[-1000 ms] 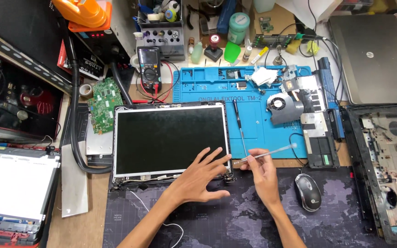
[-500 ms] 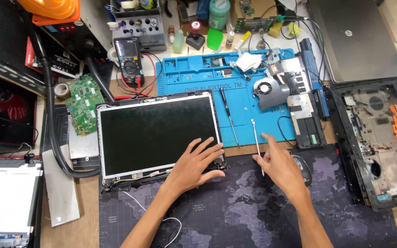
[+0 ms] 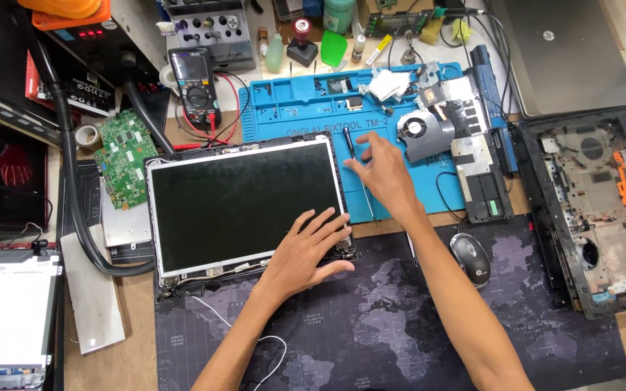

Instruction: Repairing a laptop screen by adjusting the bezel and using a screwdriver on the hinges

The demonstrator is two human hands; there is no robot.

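A laptop screen panel (image 3: 244, 203) lies flat in its lid frame, dark side up. My left hand (image 3: 311, 250) rests flat on its lower right corner, by the hinge (image 3: 347, 250), fingers spread. My right hand (image 3: 382, 174) hovers over the blue repair mat (image 3: 291, 119), fingers apart and holding nothing. A black-handled screwdriver (image 3: 349, 141) lies on the mat right under its fingertips, with its thin shaft running down past the palm.
A multimeter (image 3: 195, 83), a green circuit board (image 3: 124, 156) and a thick black hose (image 3: 74, 188) lie left. A cooling fan with heat sink (image 3: 429, 130), an open laptop base (image 3: 595, 210), a closed laptop (image 3: 566, 54) and a mouse (image 3: 470, 258) are right.
My right hand held a thin tool near the screen's hinge; it now has nothing in it and has moved up onto the blue mat over the screwdriver. The left hand stayed on the corner.
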